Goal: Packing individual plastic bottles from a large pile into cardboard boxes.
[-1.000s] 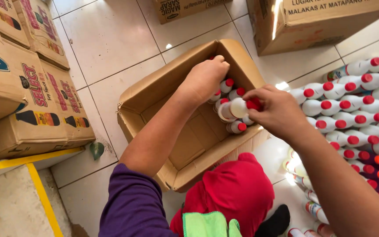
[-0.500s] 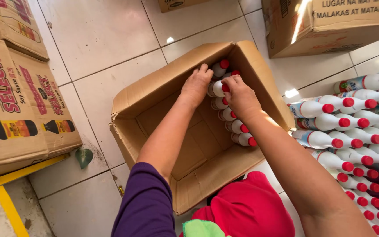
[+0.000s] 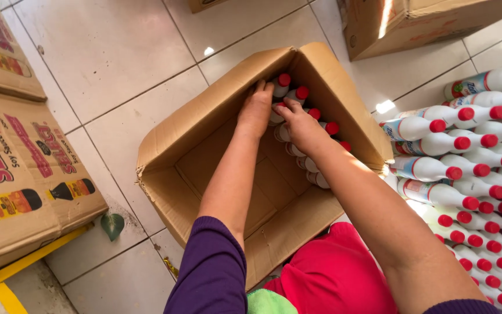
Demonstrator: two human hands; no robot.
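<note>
Both hands have pushed deeper into the far corner of the open cardboard box (image 3: 204,168) since half a second back, and the view has swung in closer over them. The left hand (image 3: 255,110) lies flat, fingers together, pressed against the white bottles with red caps (image 3: 297,99) standing along the box's far wall at about one o'clock, likely steadying the row so it stays packed tight into the corner. The right hand (image 3: 302,125) sits just beside it, at three o'clock from the left, fingers curled down over a bottle top; whether it truly grips one or only presses on it, I cannot tell, since the fingers hide the cap. More red caps run along the right wall behind that wrist.

Out on the tiled floor (image 3: 117,52), at three o'clock from the box, a stack of the same bottles (image 3: 466,168) lies on its side, caps facing the person, close enough to reach. At nine o'clock sits a printed carton (image 3: 24,174), and another brown carton (image 3: 413,23) rests at one o'clock. Purple sleeves and a red garment (image 3: 338,273) fill the bottom edge.
</note>
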